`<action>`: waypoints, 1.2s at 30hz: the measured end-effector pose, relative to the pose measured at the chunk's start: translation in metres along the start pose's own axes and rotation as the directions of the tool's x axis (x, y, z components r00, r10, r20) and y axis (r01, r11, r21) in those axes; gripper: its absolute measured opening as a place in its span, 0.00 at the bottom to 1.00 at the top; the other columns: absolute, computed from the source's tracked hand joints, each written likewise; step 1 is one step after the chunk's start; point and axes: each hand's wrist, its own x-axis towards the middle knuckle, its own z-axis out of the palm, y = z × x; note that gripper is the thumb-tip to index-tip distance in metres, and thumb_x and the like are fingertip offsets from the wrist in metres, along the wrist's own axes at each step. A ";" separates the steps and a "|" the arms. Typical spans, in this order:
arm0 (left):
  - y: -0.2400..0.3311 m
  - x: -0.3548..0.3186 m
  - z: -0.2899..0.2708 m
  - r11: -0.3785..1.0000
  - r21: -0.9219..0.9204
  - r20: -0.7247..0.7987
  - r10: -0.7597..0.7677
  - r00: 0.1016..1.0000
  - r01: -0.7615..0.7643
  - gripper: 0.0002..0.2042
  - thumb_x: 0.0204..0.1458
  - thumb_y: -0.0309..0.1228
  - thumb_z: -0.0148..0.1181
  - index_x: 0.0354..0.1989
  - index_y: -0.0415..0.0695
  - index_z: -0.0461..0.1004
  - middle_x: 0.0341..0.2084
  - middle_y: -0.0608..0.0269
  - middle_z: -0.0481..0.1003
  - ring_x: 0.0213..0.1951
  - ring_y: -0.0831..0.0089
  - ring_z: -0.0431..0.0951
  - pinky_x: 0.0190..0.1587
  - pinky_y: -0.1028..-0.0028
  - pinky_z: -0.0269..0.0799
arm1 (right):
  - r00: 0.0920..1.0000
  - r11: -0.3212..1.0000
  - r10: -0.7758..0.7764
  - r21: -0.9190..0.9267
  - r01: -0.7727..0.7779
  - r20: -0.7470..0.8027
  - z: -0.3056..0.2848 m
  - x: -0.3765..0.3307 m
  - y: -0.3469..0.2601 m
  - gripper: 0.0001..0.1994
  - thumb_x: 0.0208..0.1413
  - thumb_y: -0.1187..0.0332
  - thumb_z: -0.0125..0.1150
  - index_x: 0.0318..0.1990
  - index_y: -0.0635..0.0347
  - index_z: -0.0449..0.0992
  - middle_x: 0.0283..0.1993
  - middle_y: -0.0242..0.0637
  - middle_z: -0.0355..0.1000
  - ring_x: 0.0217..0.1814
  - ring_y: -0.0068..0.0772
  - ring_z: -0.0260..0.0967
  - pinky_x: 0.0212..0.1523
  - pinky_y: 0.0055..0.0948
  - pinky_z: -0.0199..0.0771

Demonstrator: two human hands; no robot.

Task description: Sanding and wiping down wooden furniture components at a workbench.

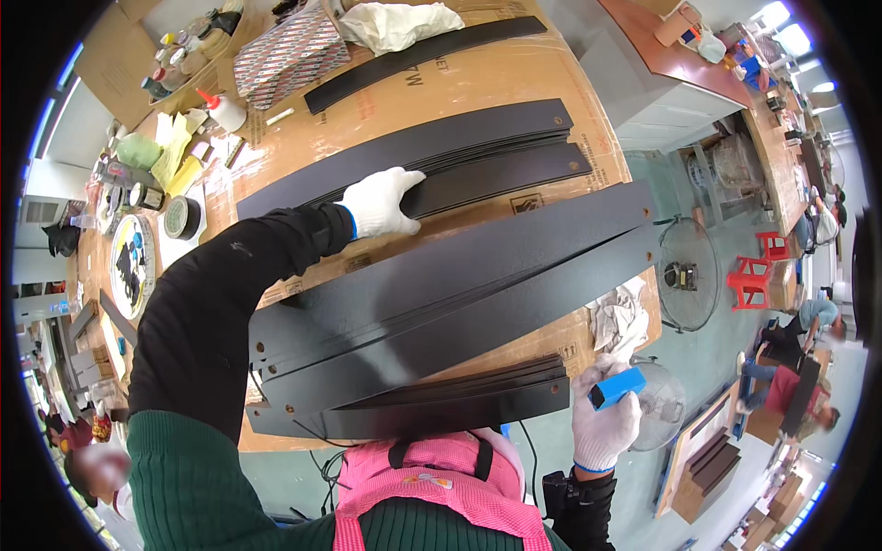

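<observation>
My left hand (378, 204), in a white glove, spans the near end of a dark slat (501, 180), thumb at one edge and fingers at the other. The slat lies beside a stack of similar curved slats (404, 151). My right hand (604, 427), also gloved, is closed around a small blue block (617, 388) with a dark end, off the table's right front corner. Between my arms, long black slats (450, 275) with holes near their ends lie overlapping. More slats (432, 409) are piled at the near edge.
Cardboard (588, 119) covers the table. Another slat (423, 62) lies at the back, near a white glue bottle (223, 110) with a red tip. Jars and a paint-smeared plate (133, 266) crowd the left. A crumpled white cloth (617, 317), floor fans (682, 275) and red stools (751, 281) are rightward.
</observation>
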 end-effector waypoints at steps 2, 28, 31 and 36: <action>-0.001 0.004 0.010 0.997 0.078 0.007 -0.004 1.000 0.004 0.39 0.46 0.44 0.73 0.68 0.44 0.67 0.59 0.50 0.73 0.56 0.50 0.78 0.56 0.58 0.76 | 0.997 1.000 0.012 0.029 -0.010 -0.071 0.000 -0.001 0.004 0.24 0.61 0.53 0.66 0.53 0.65 0.70 0.54 0.50 0.69 0.49 0.46 0.70 0.49 0.46 0.72; -0.072 -0.037 0.027 0.862 0.428 -0.005 0.303 0.953 -0.272 0.12 0.61 0.36 0.57 0.49 0.45 0.74 0.40 0.56 0.74 0.40 0.56 0.82 0.37 0.58 0.81 | 0.979 0.945 0.175 0.297 -0.136 -0.109 0.016 -0.017 0.046 0.19 0.65 0.60 0.62 0.58 0.61 0.72 0.60 0.44 0.70 0.54 0.37 0.71 0.55 0.40 0.73; -0.088 -0.062 0.016 0.892 0.447 0.015 0.068 0.998 -0.067 0.11 0.63 0.41 0.56 0.41 0.47 0.77 0.34 0.56 0.75 0.35 0.54 0.82 0.35 0.56 0.80 | 0.977 0.948 0.177 0.288 -0.138 -0.116 0.018 -0.019 0.048 0.18 0.65 0.61 0.61 0.58 0.61 0.72 0.60 0.43 0.70 0.54 0.37 0.71 0.55 0.40 0.74; -0.113 -0.088 0.012 0.894 0.449 -0.025 0.009 1.000 0.003 0.11 0.65 0.40 0.54 0.40 0.47 0.77 0.34 0.54 0.78 0.34 0.50 0.83 0.36 0.54 0.80 | 0.969 0.922 0.216 0.351 -0.163 -0.117 0.023 -0.017 0.054 0.18 0.65 0.61 0.62 0.57 0.60 0.73 0.59 0.43 0.71 0.53 0.37 0.72 0.54 0.41 0.73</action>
